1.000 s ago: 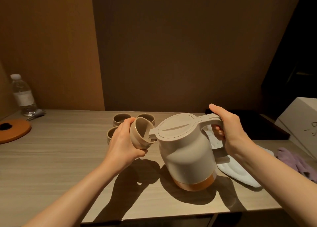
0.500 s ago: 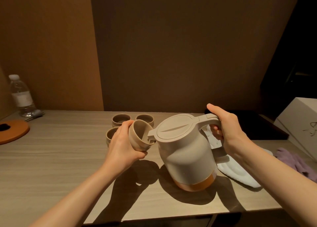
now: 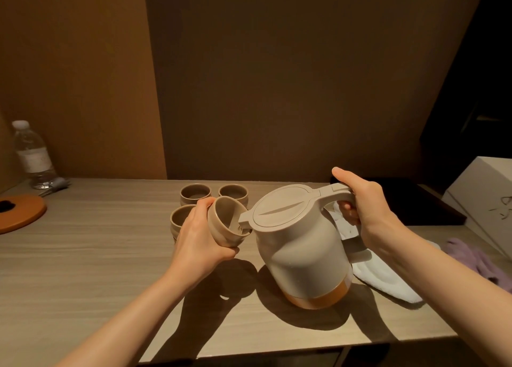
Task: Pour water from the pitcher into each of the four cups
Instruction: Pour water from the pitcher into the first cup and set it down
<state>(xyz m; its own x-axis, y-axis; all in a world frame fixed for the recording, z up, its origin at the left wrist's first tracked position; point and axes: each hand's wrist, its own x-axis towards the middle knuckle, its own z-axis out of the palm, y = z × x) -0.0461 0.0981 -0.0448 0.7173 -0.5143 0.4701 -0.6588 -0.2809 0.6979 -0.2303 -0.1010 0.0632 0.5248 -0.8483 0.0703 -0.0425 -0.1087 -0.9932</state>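
Observation:
A beige pitcher with an orange base is tilted left, its spout at the mouth of a beige cup. My right hand grips the pitcher's handle, thumb on top. My left hand holds that cup tilted toward the spout, above the table. A little water shows inside it. Three more cups stand on the table behind my left hand: back left cup, back right cup and near left cup, partly hidden by my fingers.
A wooden table with a wall behind. A water bottle and an orange round board lie far left. A white cloth, a purple cloth, a dark tray and a white box are on the right.
The pitcher and the held cup stay together at the spout; both hands have barely shifted. The view has moved slightly.

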